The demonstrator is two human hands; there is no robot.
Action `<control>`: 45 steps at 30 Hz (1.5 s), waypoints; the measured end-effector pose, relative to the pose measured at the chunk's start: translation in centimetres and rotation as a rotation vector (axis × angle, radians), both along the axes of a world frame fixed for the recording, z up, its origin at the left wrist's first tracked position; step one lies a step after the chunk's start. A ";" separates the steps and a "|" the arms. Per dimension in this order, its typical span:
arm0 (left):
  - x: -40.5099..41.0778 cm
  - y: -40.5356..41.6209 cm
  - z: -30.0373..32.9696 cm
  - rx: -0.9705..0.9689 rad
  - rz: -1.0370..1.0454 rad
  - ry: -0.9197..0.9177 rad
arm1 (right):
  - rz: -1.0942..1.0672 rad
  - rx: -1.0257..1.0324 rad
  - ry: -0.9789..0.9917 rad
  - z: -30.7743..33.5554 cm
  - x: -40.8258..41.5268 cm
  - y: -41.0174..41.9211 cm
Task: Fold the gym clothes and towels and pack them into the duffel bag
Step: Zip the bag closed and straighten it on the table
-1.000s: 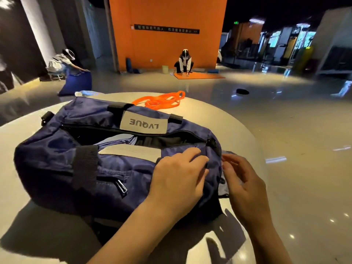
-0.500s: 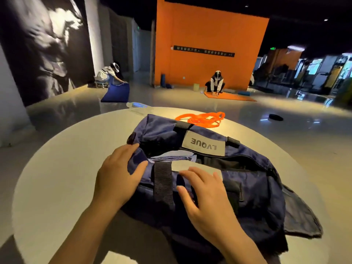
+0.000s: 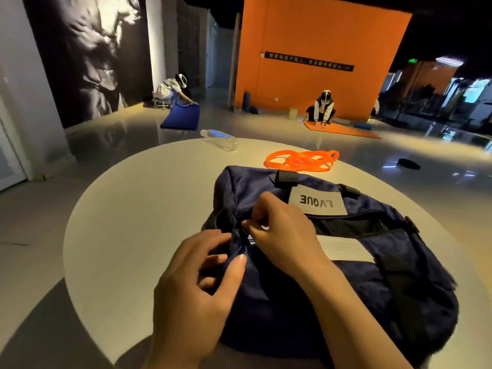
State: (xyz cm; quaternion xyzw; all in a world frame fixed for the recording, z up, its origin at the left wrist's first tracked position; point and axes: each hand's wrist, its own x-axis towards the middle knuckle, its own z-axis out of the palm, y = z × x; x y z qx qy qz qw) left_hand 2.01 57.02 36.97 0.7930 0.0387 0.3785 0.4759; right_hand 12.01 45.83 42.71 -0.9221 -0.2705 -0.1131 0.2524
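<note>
I see a dim hall, dark at the ceiling, with warm light falling from above onto the round table, which glows pale cream. The glossy floor carries bright streaks and glare spots on the right. My left hand and right hand are evenly lit and fairly sharp. The navy duffel bag turns almost black on its near side, its folds lost in shadow. A dark shadow lies beneath the table's near edge. Straight walls bow outward near the frame edges, and distant figures look soft and grainy.
</note>
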 end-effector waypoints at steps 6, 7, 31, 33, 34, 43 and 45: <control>3.8 2.7 2.6 0.090 0.023 0.089 | 0.036 0.062 0.115 -0.9 -1.1 0.6; 4.5 2.8 2.8 0.100 0.013 0.135 | 0.051 0.070 0.132 -1.0 -1.1 0.6; 4.4 5.1 0.2 -0.103 -0.041 0.009 | -0.262 0.302 -0.196 -1.3 -0.2 -4.0; 4.4 5.0 -0.1 -0.093 -0.023 0.003 | -0.283 0.299 -0.158 -1.0 0.0 -5.0; 4.5 4.9 -0.1 -0.086 -0.011 0.002 | -0.272 0.295 -0.139 -0.9 -0.1 -5.1; 3.9 5.5 0.5 0.082 0.058 0.029 | -0.228 0.142 -0.245 -2.3 0.4 -3.4; 4.0 6.1 1.1 0.193 0.111 0.003 | -0.225 0.007 -0.307 -1.9 0.7 -3.1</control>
